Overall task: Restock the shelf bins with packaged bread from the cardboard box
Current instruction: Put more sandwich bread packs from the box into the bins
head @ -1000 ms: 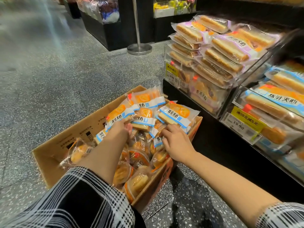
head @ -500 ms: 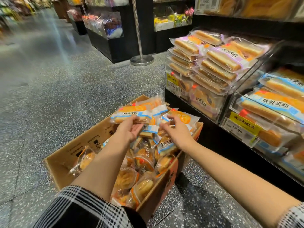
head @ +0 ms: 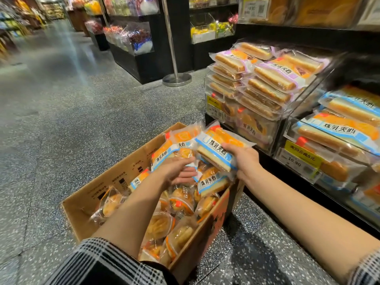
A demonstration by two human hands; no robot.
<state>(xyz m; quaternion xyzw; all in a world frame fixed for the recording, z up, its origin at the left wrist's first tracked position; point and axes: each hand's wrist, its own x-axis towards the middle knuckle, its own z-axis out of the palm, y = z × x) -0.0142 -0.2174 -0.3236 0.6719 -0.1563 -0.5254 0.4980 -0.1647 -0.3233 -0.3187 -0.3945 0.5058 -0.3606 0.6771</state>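
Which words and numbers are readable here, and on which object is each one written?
"炼乳夹心": blue-banded bread packet held by the right hand.
"炼乳夹心": packet in the right shelf bin.
"19.90": yellow price tag on that bin.
"19.90": sign on the upper shelf.
Purple packets, cardboard box print: too blurred.

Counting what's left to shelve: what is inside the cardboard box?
The cardboard box holds blue-striped sandwich bread packs at its far end and round buns in clear wrappers nearer. The left arm covers the middle; lower layers are hidden.
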